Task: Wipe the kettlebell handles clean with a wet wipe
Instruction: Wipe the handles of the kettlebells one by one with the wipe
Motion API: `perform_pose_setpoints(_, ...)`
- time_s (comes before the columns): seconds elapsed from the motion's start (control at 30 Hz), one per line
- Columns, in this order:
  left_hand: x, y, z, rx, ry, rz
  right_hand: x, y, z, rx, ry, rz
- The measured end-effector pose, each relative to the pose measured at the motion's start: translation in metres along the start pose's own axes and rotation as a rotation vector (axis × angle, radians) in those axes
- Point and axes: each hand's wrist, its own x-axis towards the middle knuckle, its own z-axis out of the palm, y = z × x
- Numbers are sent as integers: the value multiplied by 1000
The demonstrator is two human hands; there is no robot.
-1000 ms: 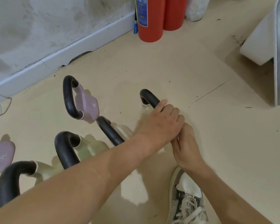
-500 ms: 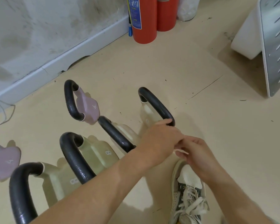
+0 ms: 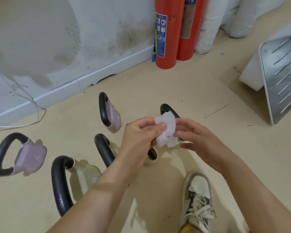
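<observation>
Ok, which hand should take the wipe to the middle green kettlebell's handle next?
Left, probably: the left hand pinches the wet wipe and sits beside that black handle; the right hand is farther away.

Beige floor [image 3: 191,84]. Stained white wall [image 3: 57,31], white skirting [image 3: 91,78] along its base. Two red fire extinguishers [image 3: 166,31] against the wall. Slotted metal panel [image 3: 284,78] at right.

Five kettlebells [image 3: 115,120] (two purple, three pale green), two red fire extinguishers [image 3: 166,39], one wet wipe [image 3: 166,130], one shoe [image 3: 198,190]
</observation>
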Motion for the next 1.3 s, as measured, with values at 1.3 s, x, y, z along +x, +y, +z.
perform_pose_setpoints(1.3, -24, 112, -214, 178, 339, 72, 92, -131, 103, -459, -334, 214)
